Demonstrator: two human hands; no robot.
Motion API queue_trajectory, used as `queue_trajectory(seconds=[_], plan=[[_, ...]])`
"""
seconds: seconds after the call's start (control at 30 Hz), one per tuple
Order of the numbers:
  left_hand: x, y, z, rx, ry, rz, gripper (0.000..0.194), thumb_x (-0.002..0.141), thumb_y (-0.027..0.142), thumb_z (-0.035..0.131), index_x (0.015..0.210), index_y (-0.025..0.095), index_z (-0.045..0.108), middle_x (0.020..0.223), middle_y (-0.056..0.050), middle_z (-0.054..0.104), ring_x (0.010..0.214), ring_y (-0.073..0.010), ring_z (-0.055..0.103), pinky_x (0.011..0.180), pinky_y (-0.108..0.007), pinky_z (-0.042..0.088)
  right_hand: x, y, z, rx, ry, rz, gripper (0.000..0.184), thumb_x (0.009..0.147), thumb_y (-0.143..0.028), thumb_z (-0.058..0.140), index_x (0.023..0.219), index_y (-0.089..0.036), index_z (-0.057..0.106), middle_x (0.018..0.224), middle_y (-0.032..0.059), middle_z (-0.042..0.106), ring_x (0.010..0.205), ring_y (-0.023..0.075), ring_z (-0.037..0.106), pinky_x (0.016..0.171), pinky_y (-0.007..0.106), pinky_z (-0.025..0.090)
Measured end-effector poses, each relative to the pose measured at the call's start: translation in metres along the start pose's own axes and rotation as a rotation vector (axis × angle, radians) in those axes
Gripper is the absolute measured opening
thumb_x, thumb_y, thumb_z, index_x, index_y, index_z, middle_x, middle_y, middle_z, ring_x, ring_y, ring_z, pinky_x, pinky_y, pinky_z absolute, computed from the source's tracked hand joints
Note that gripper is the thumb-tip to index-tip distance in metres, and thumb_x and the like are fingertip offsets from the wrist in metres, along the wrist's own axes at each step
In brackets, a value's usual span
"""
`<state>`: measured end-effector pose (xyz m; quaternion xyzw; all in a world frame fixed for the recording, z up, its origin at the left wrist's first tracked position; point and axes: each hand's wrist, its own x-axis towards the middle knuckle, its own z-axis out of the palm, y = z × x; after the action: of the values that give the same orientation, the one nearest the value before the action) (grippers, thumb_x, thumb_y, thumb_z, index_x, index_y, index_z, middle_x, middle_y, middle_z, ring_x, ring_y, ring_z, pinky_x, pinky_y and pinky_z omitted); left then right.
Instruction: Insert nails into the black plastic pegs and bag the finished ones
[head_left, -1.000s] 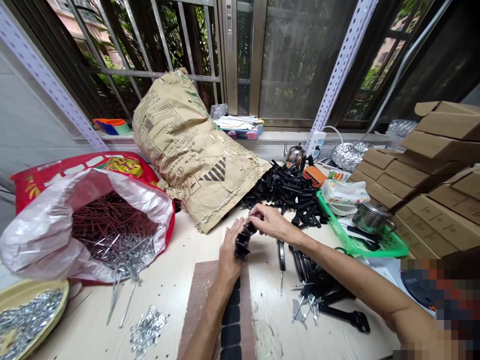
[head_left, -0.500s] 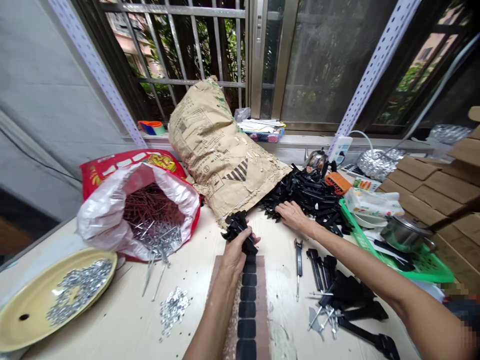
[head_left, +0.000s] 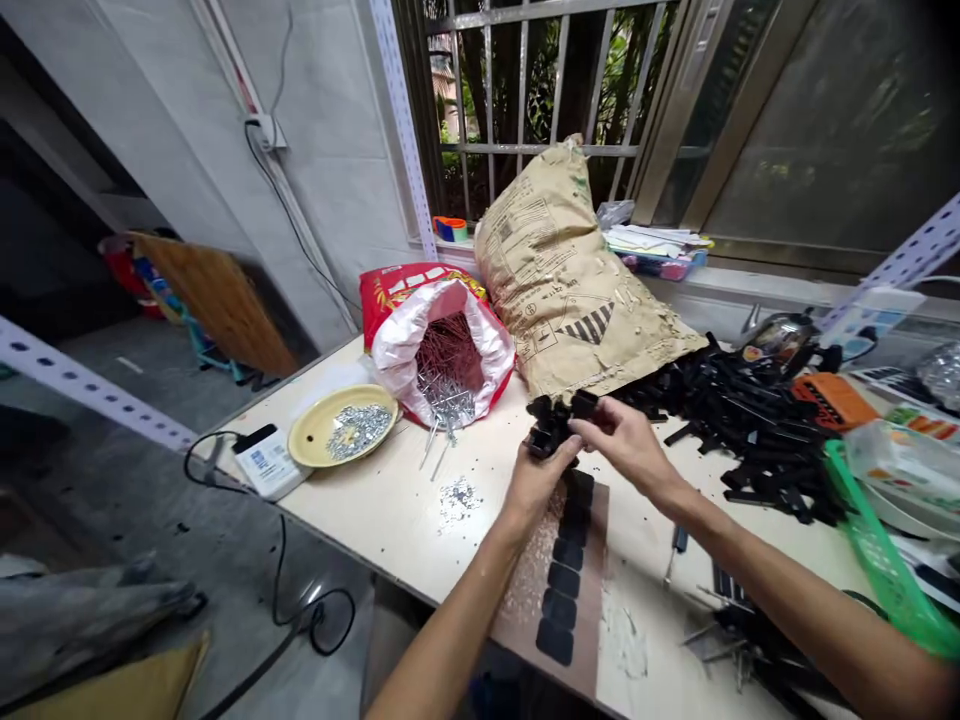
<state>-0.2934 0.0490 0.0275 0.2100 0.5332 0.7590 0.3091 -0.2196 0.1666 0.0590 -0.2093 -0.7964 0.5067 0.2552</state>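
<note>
My left hand [head_left: 534, 482] is wrapped round a bunch of black plastic parts [head_left: 549, 428], their ends sticking up above the thumb. Close beside it, my right hand [head_left: 626, 445] pinches a single black plastic part [head_left: 583, 403] at the top of that bunch. Beneath the hands lies a brown board [head_left: 589, 610] with a row of black rounded squares [head_left: 561, 578]. To the right of my right hand spreads a loose pile of black plastic parts [head_left: 757, 420], partly under the mouth of a brown paper sack [head_left: 577, 290].
A red and white bag [head_left: 394, 345] of metal rods, a yellow oval dish [head_left: 304, 440] of small metal pieces and scattered metal bits [head_left: 459, 500] are on the left. A green basket [head_left: 862, 560], an orange box [head_left: 832, 400] and a kettle [head_left: 780, 340] stand right.
My right hand has left the pile and come to the bunch in my left hand, with a black part in its fingers. The view has swung left.
</note>
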Motion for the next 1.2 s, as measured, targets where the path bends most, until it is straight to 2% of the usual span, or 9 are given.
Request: queue_trajectory(seconds=[0.13,0.27,0.4,0.53,0.67,0.87,0.97,1.07,1.2], plan=[[-0.029,0.011,-0.052,-0.030,0.058,-0.049,0.042,0.057,0.028,0.082,0.095,0.016,0.070,0.093,-0.007,0.072,0.087,-0.0218,0.066,0.083,-0.033,0.049,-0.017,-0.009,0.056,0.021,-0.277,-0.035,0.011,0.079,-0.026,0.054,0.078,-0.016,0.059,0.068,-0.0007,0.059,0.061,0.0120,0.054,0.055,0.022,0.041],[-0.049,0.015,-0.105,0.012,0.250,-0.007,0.036,0.050,0.022,0.084,0.083,0.015,0.069,0.076,-0.002,0.070,0.072,-0.0178,0.065,0.069,-0.028,0.050,-0.017,-0.006,0.107,0.010,-0.527,-0.088,0.017,0.086,-0.021,0.045,0.080,-0.016,0.060,0.067,-0.0004,0.060,0.061,0.0118,0.056,0.056,0.021,0.042],[-0.056,0.018,-0.147,-0.131,0.544,-0.053,0.030,0.052,0.029,0.083,0.070,0.013,0.065,0.057,0.000,0.064,0.052,-0.0126,0.058,0.056,-0.025,0.047,0.005,-0.004,0.155,-0.318,-0.463,-0.374,0.020,0.091,-0.017,0.042,0.098,-0.017,0.061,0.090,0.0057,0.063,0.081,0.0154,0.059,0.067,0.024,0.045],[-0.062,0.023,-0.172,-0.111,0.624,-0.023,0.031,0.049,0.029,0.084,0.066,0.013,0.064,0.055,0.001,0.062,0.052,-0.0102,0.056,0.055,-0.022,0.045,0.029,0.004,0.198,-0.814,-0.623,-0.760,0.022,0.089,-0.015,0.048,0.105,-0.019,0.062,0.102,0.0083,0.058,0.089,0.0180,0.054,0.068,0.026,0.042],[-0.067,0.027,-0.181,-0.071,0.611,0.033,0.031,0.052,0.028,0.083,0.073,0.013,0.067,0.061,0.002,0.063,0.058,-0.0095,0.057,0.060,-0.022,0.046,0.047,0.015,0.223,-0.886,-0.714,-0.876,0.017,0.091,-0.017,0.047,0.097,-0.016,0.063,0.098,0.0083,0.058,0.087,0.0177,0.053,0.072,0.028,0.042],[-0.060,0.015,-0.194,0.039,0.611,0.053,0.032,0.054,0.027,0.082,0.081,0.015,0.069,0.078,-0.002,0.068,0.064,-0.0136,0.061,0.066,-0.027,0.048,0.061,0.004,0.206,-0.326,-0.293,-0.599,0.026,0.098,-0.026,0.032,0.108,-0.016,0.054,0.097,0.0084,0.062,0.089,0.0174,0.057,0.078,0.031,0.044],[-0.055,0.011,-0.198,0.212,0.582,0.073,0.028,0.057,0.027,0.080,0.081,0.017,0.070,0.079,-0.004,0.069,0.075,-0.0180,0.063,0.074,-0.029,0.048,0.063,-0.018,0.179,-0.130,-0.432,-0.481,0.028,0.098,-0.029,0.032,0.113,-0.019,0.053,0.081,0.0015,0.063,0.071,0.0125,0.058,0.068,0.025,0.045],[-0.051,0.015,-0.194,0.318,0.520,0.139,0.029,0.057,0.023,0.080,0.083,0.019,0.068,0.080,-0.003,0.069,0.078,-0.0183,0.063,0.077,-0.028,0.046,0.062,-0.044,0.153,-0.260,-0.613,-0.604,0.018,0.089,-0.023,0.051,0.100,-0.017,0.065,0.083,0.0032,0.063,0.075,0.0128,0.058,0.070,0.024,0.042],[-0.048,0.021,-0.186,0.314,0.440,0.155,0.042,0.052,0.017,0.081,0.090,0.021,0.065,0.075,0.000,0.067,0.071,-0.0179,0.060,0.069,-0.027,0.046,0.058,-0.067,0.132,-0.430,-0.678,-0.617,0.019,0.082,-0.018,0.060,0.100,-0.018,0.067,0.085,0.0029,0.067,0.074,0.0126,0.059,0.064,0.021,0.038]])
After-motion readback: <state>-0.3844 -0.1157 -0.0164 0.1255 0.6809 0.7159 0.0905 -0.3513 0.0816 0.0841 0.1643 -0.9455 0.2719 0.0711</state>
